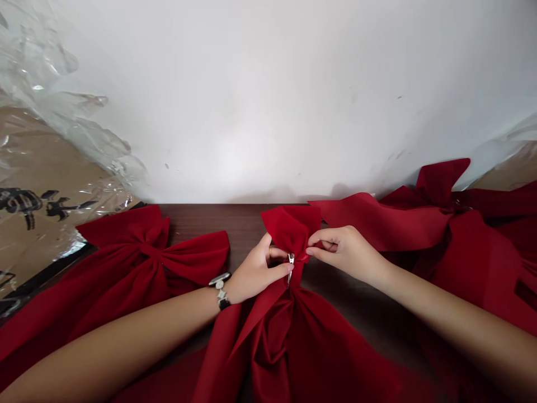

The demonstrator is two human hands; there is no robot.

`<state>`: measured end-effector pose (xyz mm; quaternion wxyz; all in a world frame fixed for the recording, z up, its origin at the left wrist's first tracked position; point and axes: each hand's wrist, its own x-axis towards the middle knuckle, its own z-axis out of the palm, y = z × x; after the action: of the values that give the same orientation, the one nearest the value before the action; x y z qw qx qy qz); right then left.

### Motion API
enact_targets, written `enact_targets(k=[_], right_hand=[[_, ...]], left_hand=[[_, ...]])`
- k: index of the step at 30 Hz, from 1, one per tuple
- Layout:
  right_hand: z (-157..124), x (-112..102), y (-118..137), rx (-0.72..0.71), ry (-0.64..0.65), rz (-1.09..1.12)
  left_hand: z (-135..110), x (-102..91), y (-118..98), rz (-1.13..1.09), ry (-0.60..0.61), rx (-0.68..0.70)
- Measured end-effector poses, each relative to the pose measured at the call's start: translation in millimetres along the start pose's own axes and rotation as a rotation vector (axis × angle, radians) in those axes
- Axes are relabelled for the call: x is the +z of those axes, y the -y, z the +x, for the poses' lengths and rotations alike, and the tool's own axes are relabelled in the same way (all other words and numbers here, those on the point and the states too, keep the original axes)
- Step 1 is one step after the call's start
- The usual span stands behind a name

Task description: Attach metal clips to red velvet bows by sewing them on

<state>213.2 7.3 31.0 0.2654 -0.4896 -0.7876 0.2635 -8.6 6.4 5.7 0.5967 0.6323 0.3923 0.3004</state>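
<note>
A red fabric bow (289, 224) lies in front of me at the middle of the table, its long tails spreading toward me. A silver metal clip (290, 267) sits at its gathered centre. My left hand (255, 271), with a ring and a wristwatch, is closed around the left side of the bow, its thumb pressing on the clip. At the right of the gathered centre, my right hand (342, 249) pinches the fabric edge between thumb and fingers. Whether a thin strip is in that pinch I cannot tell.
Another red bow (151, 252) rests at the left on the dark wooden table (247, 224). More red bows and ribbons (470, 235) are heaped at the right. Behind the table rises a white wall (268, 101). A plastic-wrapped cardboard box (46, 168) stands at the left.
</note>
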Motion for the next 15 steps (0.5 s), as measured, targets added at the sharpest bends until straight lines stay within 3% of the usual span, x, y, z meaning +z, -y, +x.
enact_targets(k=[9, 15], right_hand=[[-8, 30, -7, -0.172, -0.002, -0.087], [-7, 39, -14, -0.215, 0.057, -0.112]], left_hand=[[2, -10.2, -2, 0.889, -0.056, 0.118], [10, -38.5, 0, 1.136, -0.188, 0.253]])
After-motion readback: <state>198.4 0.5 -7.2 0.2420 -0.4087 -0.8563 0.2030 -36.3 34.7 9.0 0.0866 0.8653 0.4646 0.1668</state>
